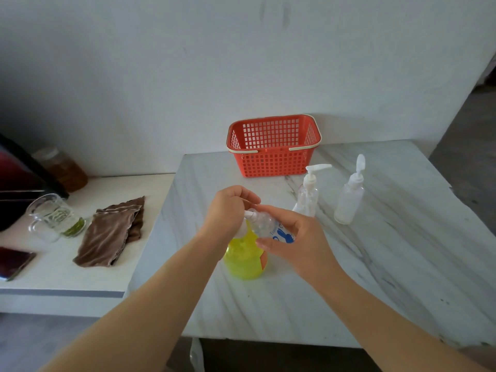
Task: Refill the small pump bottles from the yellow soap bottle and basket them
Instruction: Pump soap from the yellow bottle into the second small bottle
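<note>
Left hand (228, 208): centre of frame, fingers curled down over the pump head of the yellow soap bottle (243, 260); the grip underneath is hidden.
Right hand (298, 237): just right of centre, fingers and thumb wrapped round the rabbit-print bottle (271, 228), tipped so its mouth meets the white nozzle.
Yellow soap bottle: lower centre, upright on the marble table (375, 264); squat, translucent plastic, looks well filled, so probably the heavy item. Steady it by the pump or shoulder.
Rabbit-print bottle: small, clear, thin plastic with a blue print; looks light and nearly empty. Hold it round the belly; soap on the wall would make it slippery.
Waiting pump bottles: first pump bottle (308, 191) and second pump bottle (349, 200), right of centre, upright, pumps on, slim and easy to tip. Grab mid-body, not the spout.
Basket (273, 146): upper centre against the wall, red rigid plastic lattice, cream handles, nothing visible inside.
Table: white-grey veined stone, smooth.
Left side of frame: crumpled brown cloth (112, 232), soft; clear glass jug (51, 216), breakable.
Stage: judging by the pose, first bottle is being filled.
</note>
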Motion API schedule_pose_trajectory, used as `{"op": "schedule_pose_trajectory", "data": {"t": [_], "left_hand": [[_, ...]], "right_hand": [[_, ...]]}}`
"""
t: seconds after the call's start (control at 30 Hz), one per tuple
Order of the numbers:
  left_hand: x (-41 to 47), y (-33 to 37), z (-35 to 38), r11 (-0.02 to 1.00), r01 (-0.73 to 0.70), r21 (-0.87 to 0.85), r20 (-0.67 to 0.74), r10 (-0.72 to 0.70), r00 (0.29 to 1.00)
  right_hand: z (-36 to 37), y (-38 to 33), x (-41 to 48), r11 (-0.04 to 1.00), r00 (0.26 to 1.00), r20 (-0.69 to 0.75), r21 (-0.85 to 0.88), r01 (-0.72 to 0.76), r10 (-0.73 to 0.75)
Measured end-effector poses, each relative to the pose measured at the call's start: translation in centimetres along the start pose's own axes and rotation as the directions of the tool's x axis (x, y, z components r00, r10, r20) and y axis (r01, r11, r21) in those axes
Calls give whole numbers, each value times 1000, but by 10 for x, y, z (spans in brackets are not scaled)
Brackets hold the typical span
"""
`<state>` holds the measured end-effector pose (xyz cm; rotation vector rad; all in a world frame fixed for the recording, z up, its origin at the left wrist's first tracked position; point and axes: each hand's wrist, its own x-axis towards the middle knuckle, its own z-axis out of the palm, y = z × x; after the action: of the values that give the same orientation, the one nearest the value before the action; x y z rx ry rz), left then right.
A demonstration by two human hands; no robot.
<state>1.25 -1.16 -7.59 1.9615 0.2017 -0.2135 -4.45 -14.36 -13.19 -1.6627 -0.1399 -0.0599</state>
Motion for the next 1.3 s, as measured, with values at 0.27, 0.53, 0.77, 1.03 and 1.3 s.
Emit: {"op": "schedule_pose_trajectory", "data": {"t": [0.27, 0.53, 0.77, 1.03, 1.3], "left_hand": [[-4, 1, -1, 1000, 25, 4, -5, -25, 1000], [-3, 9, -6, 1000, -5, 30, 34, 4, 999], [-4, 2, -4, 999, 38, 1, 17, -38, 999], [-5, 3, -1, 998, 61, 8, -4, -61, 998], [-2, 7, -3, 1000, 19, 10, 11, -19, 1000]], "right_hand": [[0, -2, -1, 1000, 1000, 1, -6, -16, 16], [-1, -8, 0, 1000, 1000, 4, -5, -2, 2], [2, -2, 1, 1000, 1000, 9, 14, -21, 20], [2, -3, 0, 1000, 1000, 0, 17, -20, 20], [0, -9, 0, 1000, 1000, -19, -30, 8, -9]]}}
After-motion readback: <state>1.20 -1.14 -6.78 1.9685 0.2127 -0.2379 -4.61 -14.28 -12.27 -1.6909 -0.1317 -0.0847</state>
